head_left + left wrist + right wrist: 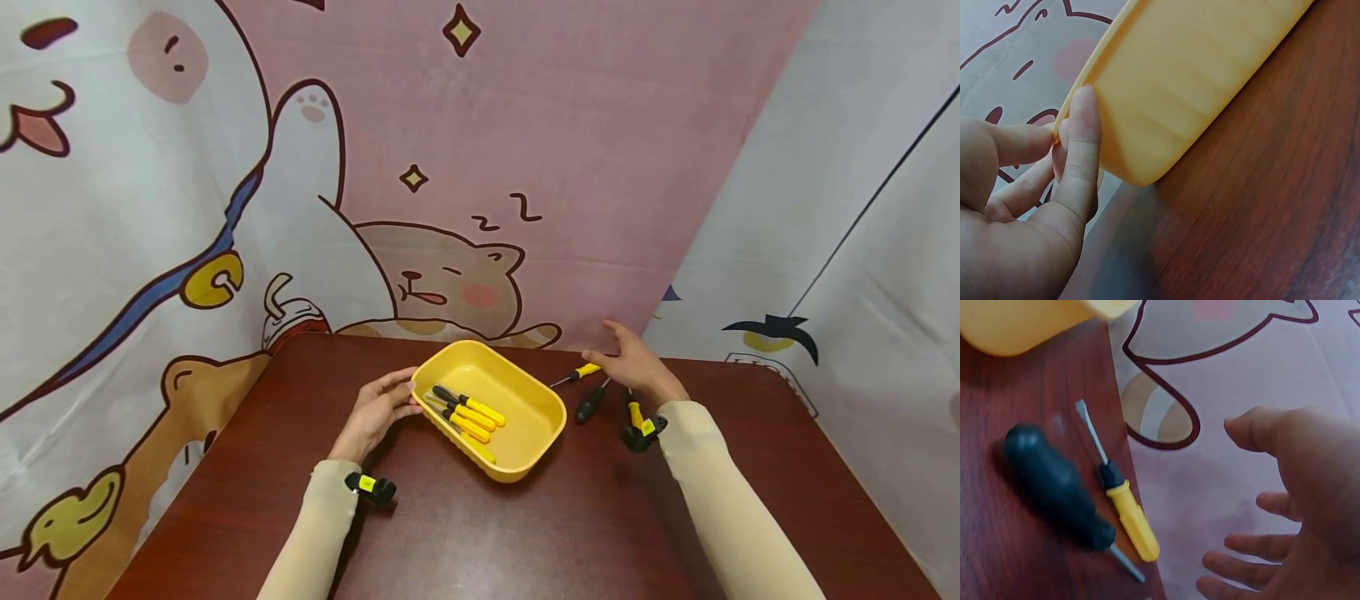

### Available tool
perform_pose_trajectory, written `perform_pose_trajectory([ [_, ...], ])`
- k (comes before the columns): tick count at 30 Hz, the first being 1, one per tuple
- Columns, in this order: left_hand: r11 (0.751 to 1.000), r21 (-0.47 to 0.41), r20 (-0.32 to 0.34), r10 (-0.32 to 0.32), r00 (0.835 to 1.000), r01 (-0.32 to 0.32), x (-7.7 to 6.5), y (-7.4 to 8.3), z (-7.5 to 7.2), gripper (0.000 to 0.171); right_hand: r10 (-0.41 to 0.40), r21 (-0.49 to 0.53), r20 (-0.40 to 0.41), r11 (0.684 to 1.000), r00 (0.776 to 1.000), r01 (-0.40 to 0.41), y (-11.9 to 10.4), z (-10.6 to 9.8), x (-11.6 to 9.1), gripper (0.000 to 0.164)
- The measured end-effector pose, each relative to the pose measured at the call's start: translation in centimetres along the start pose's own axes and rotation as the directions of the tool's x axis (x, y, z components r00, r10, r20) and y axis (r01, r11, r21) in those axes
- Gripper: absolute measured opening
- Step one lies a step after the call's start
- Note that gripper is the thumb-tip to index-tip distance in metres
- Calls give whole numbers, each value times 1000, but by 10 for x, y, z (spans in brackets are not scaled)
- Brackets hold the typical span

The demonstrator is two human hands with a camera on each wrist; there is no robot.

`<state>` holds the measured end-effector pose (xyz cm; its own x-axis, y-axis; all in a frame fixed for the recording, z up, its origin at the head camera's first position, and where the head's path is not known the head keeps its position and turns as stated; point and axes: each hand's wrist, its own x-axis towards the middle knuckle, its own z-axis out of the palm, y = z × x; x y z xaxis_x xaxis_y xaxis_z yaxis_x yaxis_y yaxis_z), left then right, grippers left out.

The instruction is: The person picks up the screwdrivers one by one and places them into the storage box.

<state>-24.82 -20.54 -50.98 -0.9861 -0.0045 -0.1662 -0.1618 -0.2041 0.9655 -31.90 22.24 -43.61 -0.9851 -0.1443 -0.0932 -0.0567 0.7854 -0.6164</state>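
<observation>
My left hand (375, 412) pinches the left end of a yellow plastic tray (528, 417) at its rim; the left wrist view has the thumb and fingers (1082, 131) on that rim. Inside lie several yellow-handled screwdrivers (472, 418), some with black necks. To the right, my right hand (636, 367) hovers over the back of the table, its fingers spread and holding nothing. Below it lie a yellow screwdriver (1135, 525) with a flat tip and a thicker dark-handled screwdriver (1054, 487). Another yellow-handled screwdriver (635, 410) is partly hidden by the right wrist.
The dark reddish wooden table (480, 542) ends at the back against a hanging cloth (600, 167) printed with cartoon animals. A black camera (378, 490) is strapped to the left wrist and another camera (640, 435) to the right.
</observation>
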Motion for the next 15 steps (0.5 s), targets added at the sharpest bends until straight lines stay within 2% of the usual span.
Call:
perform_pose_trajectory([
  [8, 1000, -1, 3, 2, 1000, -2, 1, -1, 0, 37, 49, -28, -1, 998, 999, -49, 22, -3, -13, 88],
  [15, 1000, 0, 4, 5, 1000, -5, 0, -2, 0, 39, 115, -51, 25, 992, 993, -113, 29, -3, -21, 89],
])
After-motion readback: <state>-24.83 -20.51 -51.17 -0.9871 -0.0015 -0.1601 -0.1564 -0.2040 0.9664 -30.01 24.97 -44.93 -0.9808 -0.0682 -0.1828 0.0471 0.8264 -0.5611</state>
